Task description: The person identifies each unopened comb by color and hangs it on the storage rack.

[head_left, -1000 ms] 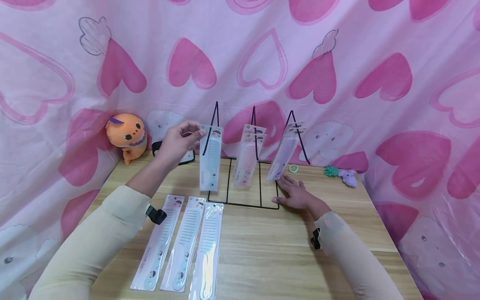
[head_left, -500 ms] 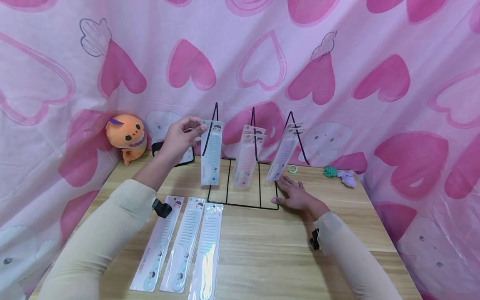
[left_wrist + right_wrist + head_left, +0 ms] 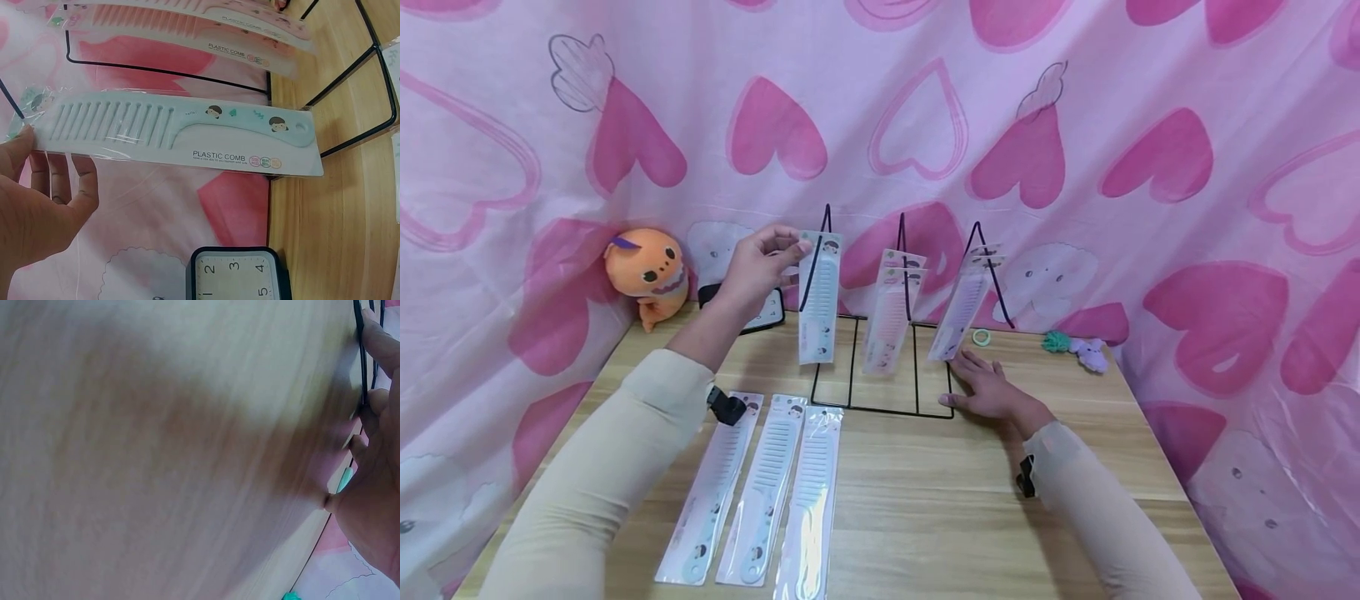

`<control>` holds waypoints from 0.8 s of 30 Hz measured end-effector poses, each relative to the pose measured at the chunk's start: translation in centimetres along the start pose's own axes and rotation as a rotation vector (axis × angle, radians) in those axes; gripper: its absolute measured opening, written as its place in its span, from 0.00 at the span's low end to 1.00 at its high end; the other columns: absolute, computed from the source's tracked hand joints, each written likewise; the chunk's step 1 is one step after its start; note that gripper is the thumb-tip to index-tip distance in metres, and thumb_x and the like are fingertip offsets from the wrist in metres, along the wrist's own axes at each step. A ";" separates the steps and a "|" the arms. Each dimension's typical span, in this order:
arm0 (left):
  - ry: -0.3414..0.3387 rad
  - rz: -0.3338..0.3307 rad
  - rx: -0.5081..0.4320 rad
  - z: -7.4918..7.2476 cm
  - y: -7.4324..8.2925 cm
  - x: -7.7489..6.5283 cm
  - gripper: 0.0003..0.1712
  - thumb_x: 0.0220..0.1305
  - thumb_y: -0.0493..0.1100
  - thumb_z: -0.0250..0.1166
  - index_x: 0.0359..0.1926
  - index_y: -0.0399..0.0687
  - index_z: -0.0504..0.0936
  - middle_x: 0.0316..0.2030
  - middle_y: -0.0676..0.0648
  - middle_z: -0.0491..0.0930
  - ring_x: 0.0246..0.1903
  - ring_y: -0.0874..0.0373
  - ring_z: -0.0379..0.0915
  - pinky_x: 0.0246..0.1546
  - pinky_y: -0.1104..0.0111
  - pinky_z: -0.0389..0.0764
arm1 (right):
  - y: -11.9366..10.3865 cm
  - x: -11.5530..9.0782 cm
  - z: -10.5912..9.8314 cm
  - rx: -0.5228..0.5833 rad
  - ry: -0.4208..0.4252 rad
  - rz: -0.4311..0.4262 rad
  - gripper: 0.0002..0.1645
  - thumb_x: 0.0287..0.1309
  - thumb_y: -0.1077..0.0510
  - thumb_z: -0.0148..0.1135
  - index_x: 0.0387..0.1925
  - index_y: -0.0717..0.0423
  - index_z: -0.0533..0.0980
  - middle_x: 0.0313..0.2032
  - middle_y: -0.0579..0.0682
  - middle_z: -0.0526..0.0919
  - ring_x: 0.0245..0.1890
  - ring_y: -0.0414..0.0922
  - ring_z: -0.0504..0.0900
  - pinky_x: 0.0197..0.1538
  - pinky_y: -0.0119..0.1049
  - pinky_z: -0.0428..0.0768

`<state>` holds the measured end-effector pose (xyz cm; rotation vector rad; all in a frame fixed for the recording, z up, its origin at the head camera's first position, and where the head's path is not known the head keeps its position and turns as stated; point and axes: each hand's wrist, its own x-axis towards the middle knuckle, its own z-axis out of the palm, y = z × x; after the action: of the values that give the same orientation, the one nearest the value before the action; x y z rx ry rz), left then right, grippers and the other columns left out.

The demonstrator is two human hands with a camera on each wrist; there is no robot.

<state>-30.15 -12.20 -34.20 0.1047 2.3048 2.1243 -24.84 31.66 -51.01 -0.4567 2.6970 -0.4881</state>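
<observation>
My left hand (image 3: 758, 268) pinches the top edge of a packaged pale blue comb (image 3: 150, 128), labelled "PLASTIC COMB". It hangs upright at the left hook (image 3: 812, 271) of a black wire rack (image 3: 883, 409); the hook's wire crosses in front of the card's upper part in the head view. My right hand (image 3: 988, 389) rests on the table at the rack's front right corner, fingers spread, thumb (image 3: 381, 344) against the wire. Pink packaged combs (image 3: 889, 321) hang on the middle hook, purple ones (image 3: 962, 308) on the right hook.
Three packaged combs (image 3: 767, 492) lie side by side on the wooden table (image 3: 925, 517), front left. An orange plush toy (image 3: 646, 267) and a dark-framed clock (image 3: 236, 278) stand at the back left. A pale green ring (image 3: 981, 337) and a small purple toy (image 3: 1090, 354) lie back right.
My left hand has risen a little, lifting the pale blue comb with it along the left hook. My right hand stays at the rack's corner.
</observation>
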 end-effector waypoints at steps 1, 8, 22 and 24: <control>0.001 -0.002 0.002 0.0 0.0 0.0 0.12 0.77 0.55 0.72 0.53 0.57 0.85 0.55 0.51 0.82 0.59 0.48 0.82 0.66 0.50 0.87 | 0.0 0.1 0.0 -0.003 -0.001 -0.001 0.60 0.75 0.27 0.61 0.90 0.51 0.47 0.91 0.56 0.42 0.91 0.60 0.37 0.86 0.78 0.32; 0.025 -0.007 -0.014 0.0 0.1 0.1 0.12 0.77 0.53 0.72 0.53 0.56 0.85 0.53 0.52 0.83 0.57 0.51 0.82 0.68 0.49 0.87 | 0.0 0.2 0.1 -0.013 0.001 -0.006 0.60 0.75 0.27 0.62 0.90 0.53 0.48 0.91 0.57 0.43 0.91 0.61 0.38 0.85 0.79 0.33; 0.025 -0.029 -0.063 -0.3 -0.2 0.2 0.08 0.78 0.43 0.71 0.55 0.54 0.85 0.52 0.53 0.83 0.59 0.50 0.81 0.70 0.49 0.86 | -0.1 0.2 0.1 -0.016 0.000 0.003 0.59 0.76 0.28 0.62 0.90 0.53 0.48 0.91 0.57 0.43 0.91 0.61 0.37 0.86 0.77 0.31; 0.026 -0.023 -0.062 -0.3 -0.2 0.2 0.10 0.79 0.42 0.70 0.56 0.54 0.85 0.52 0.53 0.83 0.56 0.53 0.81 0.70 0.49 0.86 | -0.1 0.1 0.0 -0.007 0.004 0.003 0.60 0.76 0.29 0.62 0.90 0.52 0.47 0.91 0.57 0.43 0.91 0.61 0.37 0.86 0.78 0.31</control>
<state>-30.42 -12.55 -34.36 0.0493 2.2401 2.1966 -24.90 31.50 -51.03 -0.4533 2.7036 -0.4794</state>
